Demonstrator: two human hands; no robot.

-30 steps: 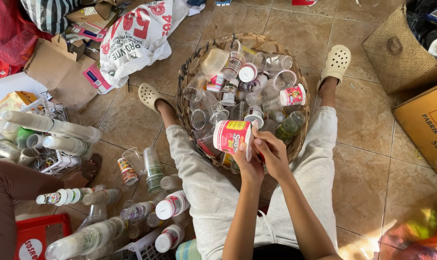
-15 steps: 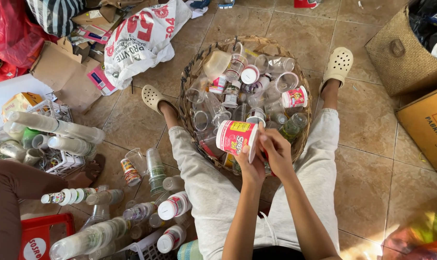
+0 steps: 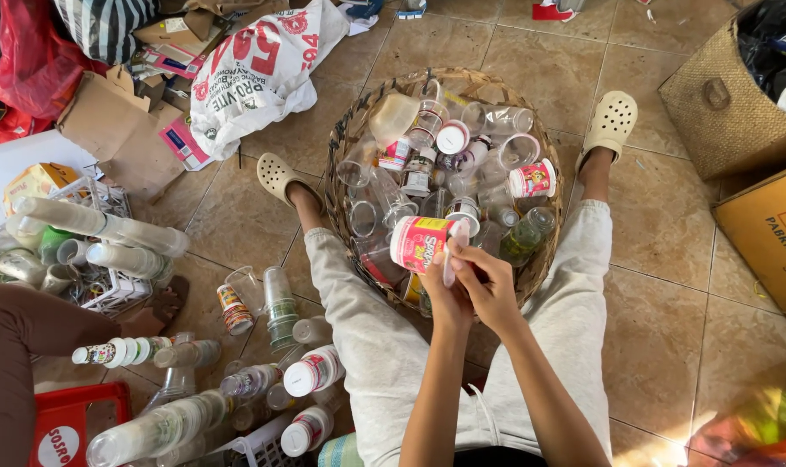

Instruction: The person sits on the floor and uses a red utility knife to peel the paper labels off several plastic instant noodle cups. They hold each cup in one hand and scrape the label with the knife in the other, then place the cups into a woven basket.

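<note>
Fingers point(image 3: 475, 268) on pink-labelled plastic cup point(image 3: 420, 244)

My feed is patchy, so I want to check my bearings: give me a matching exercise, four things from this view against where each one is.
Things:
1. pink-labelled plastic cup
2. woven basket
3. white printed sack
4. red crate

Places:
A. bottom left corner of the view
B. between the person's legs, full of clear cups
C. held in both hands over the basket's near rim
D. on the tiles, up and left of the basket

Pairs: 1-C, 2-B, 3-D, 4-A
</note>
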